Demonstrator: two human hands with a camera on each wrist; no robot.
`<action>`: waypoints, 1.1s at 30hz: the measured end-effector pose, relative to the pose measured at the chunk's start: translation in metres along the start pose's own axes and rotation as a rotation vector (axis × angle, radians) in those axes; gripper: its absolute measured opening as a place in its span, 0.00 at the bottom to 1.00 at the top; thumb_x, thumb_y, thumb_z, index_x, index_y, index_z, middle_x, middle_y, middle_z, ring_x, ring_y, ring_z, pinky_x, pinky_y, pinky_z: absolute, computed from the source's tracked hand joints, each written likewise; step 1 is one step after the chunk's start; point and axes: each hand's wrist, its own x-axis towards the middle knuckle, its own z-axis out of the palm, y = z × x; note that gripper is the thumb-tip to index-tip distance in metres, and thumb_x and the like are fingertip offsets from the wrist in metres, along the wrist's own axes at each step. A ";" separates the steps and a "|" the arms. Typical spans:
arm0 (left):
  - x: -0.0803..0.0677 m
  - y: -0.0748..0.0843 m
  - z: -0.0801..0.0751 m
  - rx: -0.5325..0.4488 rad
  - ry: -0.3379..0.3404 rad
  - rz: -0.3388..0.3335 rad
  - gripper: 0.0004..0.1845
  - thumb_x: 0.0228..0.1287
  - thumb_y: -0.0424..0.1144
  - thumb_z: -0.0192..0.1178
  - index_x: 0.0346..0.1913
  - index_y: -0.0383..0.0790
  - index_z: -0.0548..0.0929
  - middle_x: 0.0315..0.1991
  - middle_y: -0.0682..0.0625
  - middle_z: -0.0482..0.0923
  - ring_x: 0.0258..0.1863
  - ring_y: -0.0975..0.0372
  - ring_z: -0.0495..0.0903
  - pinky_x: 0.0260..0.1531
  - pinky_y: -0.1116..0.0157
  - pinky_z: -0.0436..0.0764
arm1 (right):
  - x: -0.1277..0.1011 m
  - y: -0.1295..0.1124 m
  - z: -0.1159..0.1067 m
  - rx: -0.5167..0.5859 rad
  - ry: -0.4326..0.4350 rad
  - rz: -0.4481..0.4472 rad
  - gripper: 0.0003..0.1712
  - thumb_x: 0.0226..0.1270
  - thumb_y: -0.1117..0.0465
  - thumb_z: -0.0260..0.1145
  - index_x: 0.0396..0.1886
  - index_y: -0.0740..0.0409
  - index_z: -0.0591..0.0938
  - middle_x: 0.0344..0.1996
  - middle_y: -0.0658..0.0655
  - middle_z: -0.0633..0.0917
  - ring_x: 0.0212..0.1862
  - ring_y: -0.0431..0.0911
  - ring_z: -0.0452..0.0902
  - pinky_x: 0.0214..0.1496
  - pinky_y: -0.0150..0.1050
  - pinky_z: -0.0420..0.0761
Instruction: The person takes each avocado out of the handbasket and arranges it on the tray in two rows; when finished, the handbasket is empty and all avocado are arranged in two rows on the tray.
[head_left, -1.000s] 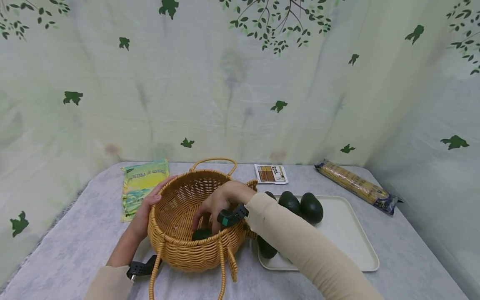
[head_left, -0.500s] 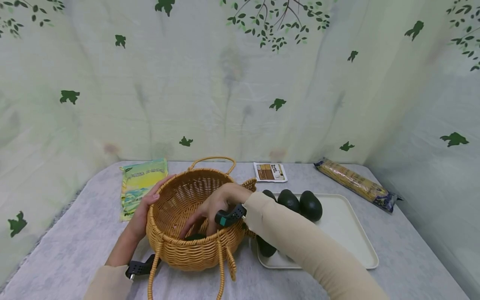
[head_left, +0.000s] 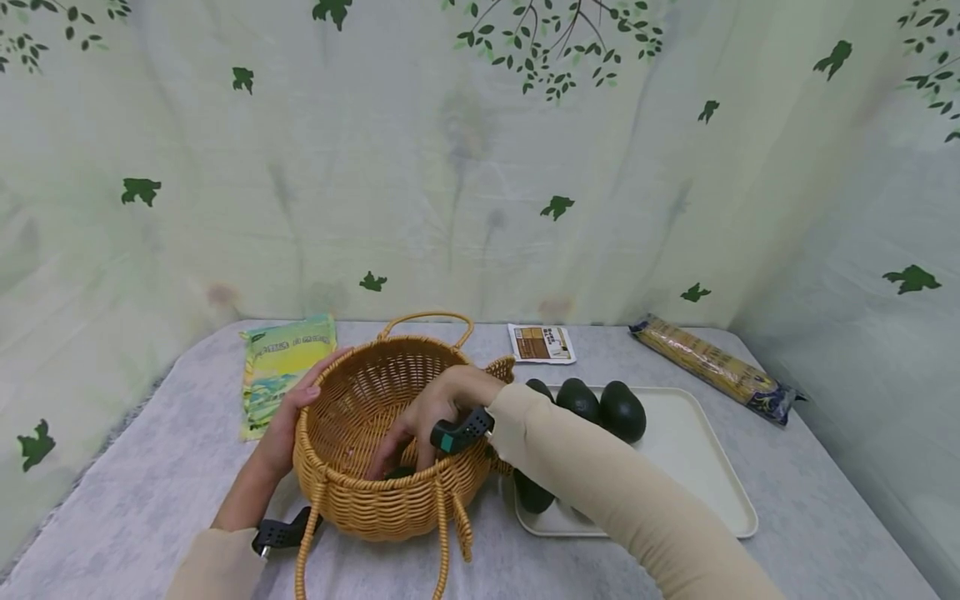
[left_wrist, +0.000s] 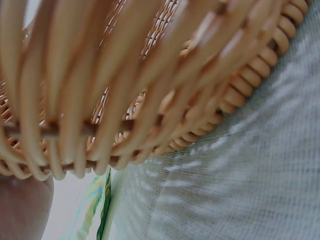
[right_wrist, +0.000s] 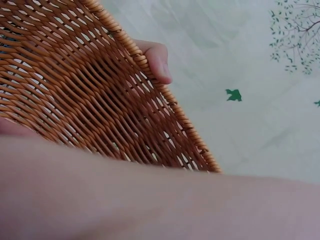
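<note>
Inside the wicker basket point(head_left: 352, 417), the right hand point(head_left: 431, 412) reaches down with fingers on a dark avocado point(head_left: 397, 473), mostly hidden by the rim; whether that grip clasps it is unclear. The left hand point(head_left: 288, 429) holds the basket's left rim on the tabletop point(head_left: 150, 492).

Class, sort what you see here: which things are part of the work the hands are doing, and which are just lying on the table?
In the work:
wicker basket, steadied at its rim by the left hand
right hand, reaching inside it
dark avocado in the basket
avocados on the white tray

Lying about:
green-yellow packet
small brown-and-white sachet
long noodle packet
</note>
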 end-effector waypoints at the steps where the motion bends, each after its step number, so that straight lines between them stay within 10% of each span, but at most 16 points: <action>1: 0.000 0.000 0.000 0.001 0.002 -0.001 0.32 0.79 0.45 0.30 0.83 0.47 0.54 0.74 0.55 0.62 0.72 0.61 0.66 0.62 0.66 0.74 | 0.000 0.000 0.000 -0.003 0.005 0.007 0.37 0.71 0.68 0.67 0.78 0.53 0.69 0.68 0.45 0.75 0.67 0.31 0.67 0.70 0.29 0.67; 8: -0.001 0.002 0.001 0.016 0.012 -0.013 0.33 0.79 0.46 0.30 0.83 0.45 0.52 0.75 0.55 0.62 0.72 0.62 0.66 0.62 0.67 0.73 | -0.001 0.000 0.001 -0.008 0.051 -0.042 0.33 0.70 0.67 0.67 0.75 0.56 0.74 0.69 0.48 0.78 0.65 0.29 0.71 0.69 0.28 0.69; 16: -0.001 0.000 0.002 0.022 0.004 -0.021 0.32 0.79 0.47 0.30 0.83 0.48 0.53 0.75 0.55 0.61 0.72 0.62 0.65 0.62 0.68 0.72 | -0.007 -0.001 0.004 0.004 0.242 -0.033 0.29 0.67 0.65 0.69 0.68 0.47 0.82 0.55 0.39 0.85 0.35 0.37 0.79 0.40 0.33 0.81; 33: 0.000 0.002 0.000 0.002 -0.015 -0.021 0.33 0.79 0.48 0.28 0.84 0.47 0.51 0.74 0.54 0.60 0.71 0.63 0.66 0.62 0.68 0.74 | -0.043 -0.009 0.004 -0.157 0.608 -0.215 0.31 0.65 0.55 0.73 0.69 0.45 0.80 0.64 0.39 0.80 0.62 0.31 0.75 0.58 0.31 0.79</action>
